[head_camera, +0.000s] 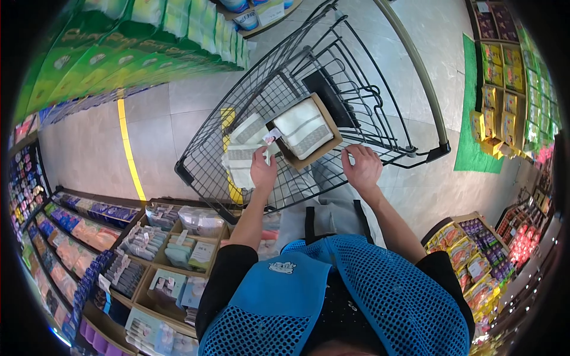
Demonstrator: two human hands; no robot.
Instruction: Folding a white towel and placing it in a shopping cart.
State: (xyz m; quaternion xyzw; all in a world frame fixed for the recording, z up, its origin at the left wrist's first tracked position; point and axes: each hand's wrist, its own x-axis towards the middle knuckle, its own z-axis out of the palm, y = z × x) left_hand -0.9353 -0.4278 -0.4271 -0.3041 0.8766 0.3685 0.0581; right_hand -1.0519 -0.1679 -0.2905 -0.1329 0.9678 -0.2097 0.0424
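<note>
A black wire shopping cart (289, 191) stands before me. In it is an open cardboard box (335, 131), tilted, with folded white and grey towels (305, 127) inside. More folded towels (240, 162) lie loose in the basket, left of the box. My left hand (264, 169) is over these loose towels, its fingertips near a small white tag (271, 136) at the box's left corner; whether it pinches the tag I cannot tell. My right hand (361, 167) hovers by the box's lower right corner, fingers curled and thumb apart, holding nothing.
Stacked green packs (111, 58) rise at the upper left. A wooden compartment display (147, 276) with towels and packaged goods borders the cart at the lower left. Snack shelves (503, 84) stand at the right, and another snack display (472, 253) is at the lower right.
</note>
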